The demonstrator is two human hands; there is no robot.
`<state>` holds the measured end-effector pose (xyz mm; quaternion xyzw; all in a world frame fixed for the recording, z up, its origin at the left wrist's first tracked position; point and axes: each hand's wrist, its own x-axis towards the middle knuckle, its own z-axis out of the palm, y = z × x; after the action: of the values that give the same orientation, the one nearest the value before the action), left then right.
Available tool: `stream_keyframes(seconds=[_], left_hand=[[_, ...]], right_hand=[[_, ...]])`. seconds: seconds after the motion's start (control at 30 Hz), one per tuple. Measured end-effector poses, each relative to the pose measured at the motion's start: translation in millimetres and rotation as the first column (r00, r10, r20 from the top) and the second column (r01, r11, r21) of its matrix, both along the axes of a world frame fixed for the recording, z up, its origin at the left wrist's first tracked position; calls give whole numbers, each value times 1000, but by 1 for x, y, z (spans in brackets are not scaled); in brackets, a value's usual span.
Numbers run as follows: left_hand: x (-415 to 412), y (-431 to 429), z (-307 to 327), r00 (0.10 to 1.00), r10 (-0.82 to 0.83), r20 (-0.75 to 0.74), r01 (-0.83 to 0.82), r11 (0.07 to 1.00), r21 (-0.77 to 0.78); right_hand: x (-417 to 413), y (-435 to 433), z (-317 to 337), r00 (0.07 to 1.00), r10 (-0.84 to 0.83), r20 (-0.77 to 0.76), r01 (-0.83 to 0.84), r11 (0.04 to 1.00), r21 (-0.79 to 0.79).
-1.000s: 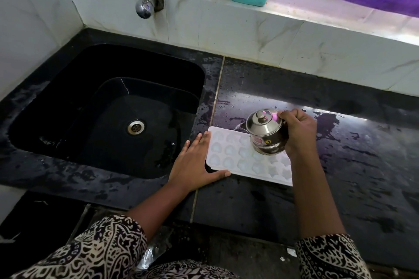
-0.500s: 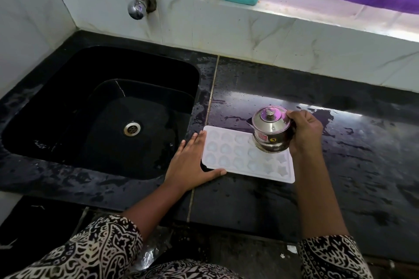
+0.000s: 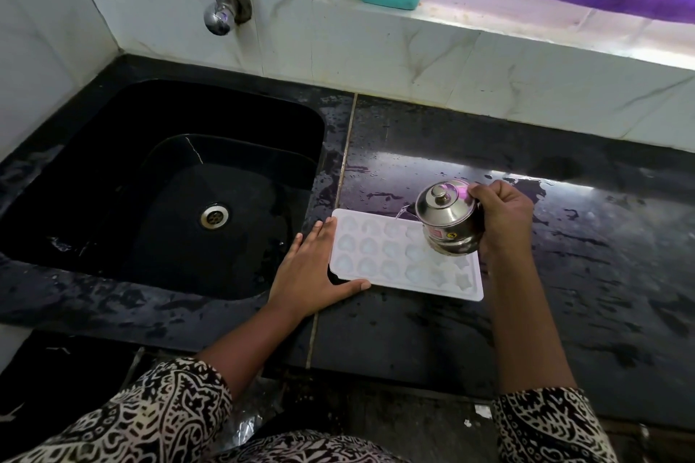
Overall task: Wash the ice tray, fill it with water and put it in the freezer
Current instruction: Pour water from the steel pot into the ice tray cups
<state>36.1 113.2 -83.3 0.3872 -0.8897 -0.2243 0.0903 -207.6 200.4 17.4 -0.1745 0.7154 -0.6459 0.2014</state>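
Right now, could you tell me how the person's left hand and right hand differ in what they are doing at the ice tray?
The left hand lies flat and open on the black counter, fingers against the white ice tray's left edge; the right hand is closed around a small steel lidded pot.
The left hand rests low on the surface; the right hand holds the pot tilted above the tray, water running from its spout.
Both are bare and serve the same tray.

Polished steel kettle [image 3: 447,222] is gleaming over the matt white plastic ice tray [image 3: 380,256]. The glossy black stone worktop [image 3: 564,293] is glistening wet; the chrome tap [image 3: 218,4] is shining against smooth marble-look tiles [image 3: 376,49].
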Motion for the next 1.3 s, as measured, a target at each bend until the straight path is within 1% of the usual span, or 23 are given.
stream_keyframes(seconds=[1.3], left_hand=[[0, -1, -2, 1000, -2, 8, 2, 1000, 1]], right_hand=[[1, 2, -1, 999, -32, 32, 32, 999, 4]])
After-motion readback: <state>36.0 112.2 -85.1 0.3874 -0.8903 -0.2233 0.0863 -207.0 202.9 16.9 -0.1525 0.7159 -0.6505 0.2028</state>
